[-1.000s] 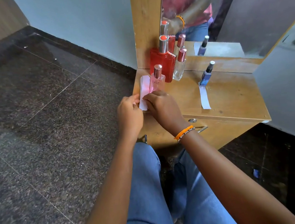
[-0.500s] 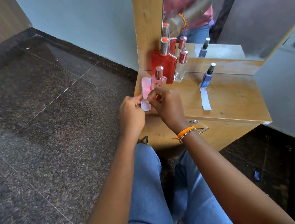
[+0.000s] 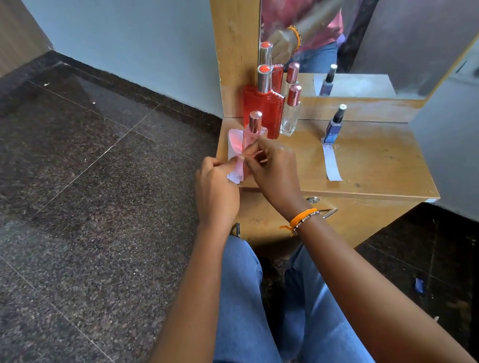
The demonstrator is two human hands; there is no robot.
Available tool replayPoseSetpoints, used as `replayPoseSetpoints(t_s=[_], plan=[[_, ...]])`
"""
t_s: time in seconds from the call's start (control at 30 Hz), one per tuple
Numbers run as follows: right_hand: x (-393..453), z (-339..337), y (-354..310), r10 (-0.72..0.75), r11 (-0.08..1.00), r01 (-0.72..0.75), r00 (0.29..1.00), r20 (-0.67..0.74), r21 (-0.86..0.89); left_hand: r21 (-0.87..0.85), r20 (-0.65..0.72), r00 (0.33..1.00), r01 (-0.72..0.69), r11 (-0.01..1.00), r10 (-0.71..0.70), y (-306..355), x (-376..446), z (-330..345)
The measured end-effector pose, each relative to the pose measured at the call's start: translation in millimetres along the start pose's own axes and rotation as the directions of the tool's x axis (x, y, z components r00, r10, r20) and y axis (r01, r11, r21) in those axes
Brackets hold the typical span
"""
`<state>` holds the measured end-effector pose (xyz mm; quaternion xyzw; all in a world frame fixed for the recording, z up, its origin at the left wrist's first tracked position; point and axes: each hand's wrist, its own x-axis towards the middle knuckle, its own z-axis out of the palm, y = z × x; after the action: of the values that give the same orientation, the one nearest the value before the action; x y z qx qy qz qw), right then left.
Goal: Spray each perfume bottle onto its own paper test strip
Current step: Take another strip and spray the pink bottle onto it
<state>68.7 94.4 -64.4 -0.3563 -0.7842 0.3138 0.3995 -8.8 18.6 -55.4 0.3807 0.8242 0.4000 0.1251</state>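
Both hands meet at the left front corner of the wooden table (image 3: pixel 373 163). My left hand (image 3: pixel 216 188) and my right hand (image 3: pixel 272 168) pinch the near end of a small stack of white paper strips (image 3: pixel 235 152). Right behind the fingers stands a small pink perfume bottle (image 3: pixel 253 132) with a rose-gold cap. Behind it are a tall red bottle (image 3: pixel 264 109) and a clear bottle (image 3: pixel 290 115). A blue bottle (image 3: pixel 334 128) stands at mid-table on the far end of a single white strip (image 3: pixel 332 164).
A mirror (image 3: pixel 333 21) in a wooden frame rises at the back of the table and reflects the bottles and a hand. A drawer with a lock and handle (image 3: pixel 325 212) sits under the tabletop. Dark granite floor lies to the left.
Both hands have lifted slightly from the table edge, and the fingers now work the near end of the strips higher up, close to the pink bottle. The bottles have not moved.
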Motion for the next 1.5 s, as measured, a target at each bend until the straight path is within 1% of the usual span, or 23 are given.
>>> replayPoseSetpoints(t_s=[0.1, 0.23, 0.37, 0.47, 0.5, 0.57, 0.63, 0.67, 0.7, 0.73, 0.77, 0.83, 0.9, 0.93, 1.0, 1.07, 1.13, 1.2, 1.3, 1.37, 1.5], plan=[[-3.4, -5.1, -5.5, -0.02, 0.999, 0.022, 0.998, -0.057, 0.031, 0.098, 0.011, 0.998, -0.062, 0.993, 0.061, -2.9, 2.5, 1.8], [-10.2, -18.3, -20.4, -0.026, 0.992, 0.046, 0.986, -0.166, 0.119, 0.164, 0.031, 0.998, -0.064, 0.984, 0.06, -2.9, 4.3, 2.0], [-21.0, -34.3, -33.7, -0.084, 0.979, 0.128, 0.961, -0.263, 0.156, 0.085, 0.038, 0.999, -0.032, 0.996, 0.029, -3.5, 7.2, 2.4], [-32.3, -39.2, -33.4, -0.14, 0.977, 0.179, 0.949, -0.283, 0.116, 0.054, 0.055, 0.999, -0.007, 0.999, 0.004, -2.1, 9.5, -0.7], [-36.4, -39.6, -31.5, -0.178, 0.974, 0.209, 0.944, -0.277, 0.085, 0.047, 0.042, 0.999, -0.01, 0.999, 0.008, -0.4, 8.5, -2.0], [-44.9, -39.7, -26.0, -0.259, 0.961, 0.275, 0.934, -0.246, 0.031, 0.024, -0.037, 0.999, -0.025, 0.999, 0.026, 6.4, 4.9, -5.4], [-53.4, -40.2, -20.5, -0.322, 0.945, 0.327, 0.926, -0.198, -0.008, -0.035, -0.083, 0.997, 0.006, 0.999, -0.008, 16.0, 1.2, -8.5], [-57.0, -40.2, -17.3, -0.347, 0.937, 0.349, 0.921, -0.176, -0.026, -0.116, -0.058, 0.997, 0.048, 0.992, -0.055, 21.3, -0.3, -9.5], [-60.0, -40.1, -14.4, -0.368, 0.93, 0.366, 0.916, -0.157, -0.042, -0.228, -0.003, 0.995, 0.097, 0.969, -0.1, 27.8, -2.1, -11.0], [-62.0, -40.0, -11.7, -0.384, 0.923, 0.38, 0.913, -0.14, -0.055, -0.333, 0.05, 0.989, 0.148, 0.931, -0.139, 33.2, -3.8, -12.4], [-63.4, -40.0, -8.9, -0.396, 0.918, 0.391, 0.91, -0.123, -0.062, -0.399, 0.087, 0.983, 0.183, 0.899, -0.161, 36.6, -5.0, -12.9], [-64.3, -42.1, -3.1, -0.412, 0.911, 0.409, 0.908, -0.078, -0.054, -0.429, 0.1, 0.982, 0.19, 0.883, -0.163, 39.6, -6.6, -12.2], [-63.7, -45.7, -0.8, -0.383, 0.924, 0.383, 0.923, -0.042, 0.007, -0.444, 0.095, 0.979, 0.203, 0.873, -0.179, 39.5, -5.8, -11.2], [-61.8, -47.6, -2.0, -0.33, 0.941, 0.333, 0.942, -0.057, 0.062, -0.452, 0.099, 0.977, 0.215, 0.866, -0.191, 38.9, -4.6, -10.9], [-51.1, -47.7, -7.1, -0.169, 0.963, 0.197, 0.973, -0.157, 0.183, -0.455, 0.108, 0.972, 0.235, 0.859, -0.208, 36.6, -2.0, -10.6], [-30.5, -40.9, -5.0, -0.046, 0.979, 0.092, 0.97, -0.239, 0.183, -0.446, 0.118, 0.97, 0.244, 0.861, -0.213, 35.1, -1.0, -11.5], [-7.8, -30.8, 0.8, 0.026, 0.993, -0.002, 0.979, -0.204, 0.117, -0.455, 0.116, 0.972, 0.235, 0.859, -0.205, 34.0, -1.0, -12.8], [9.4, -21.5, 7.8, 0.056, 0.996, -0.047, 0.99, -0.126, 0.069, -0.455, 0.109, 0.975, 0.222, 0.862, -0.194, 32.7, -1.1, -13.4], [19.7, -11.7, 10.2, 0.016, 1.0, -0.017, 0.998, -0.06, -0.015, -0.434, 0.1, 0.976, 0.217, 0.874, -0.192, 31.9, -0.1, -12.0], [18.9, -11.7, 9.4, 0.012, 1.0, -0.013, 0.995, -0.095, -0.013, -0.415, 0.087, 0.979, 0.206, 0.886, -0.187, 32.1, 0.5, -7.7], [6.8, -33.9, 10.9, 0.073, 0.996, -0.061, 0.974, -0.214, 0.063, -0.393, 0.059, 0.991, 0.135, 0.91, -0.122, 35.9, -0.2, 7.5]])
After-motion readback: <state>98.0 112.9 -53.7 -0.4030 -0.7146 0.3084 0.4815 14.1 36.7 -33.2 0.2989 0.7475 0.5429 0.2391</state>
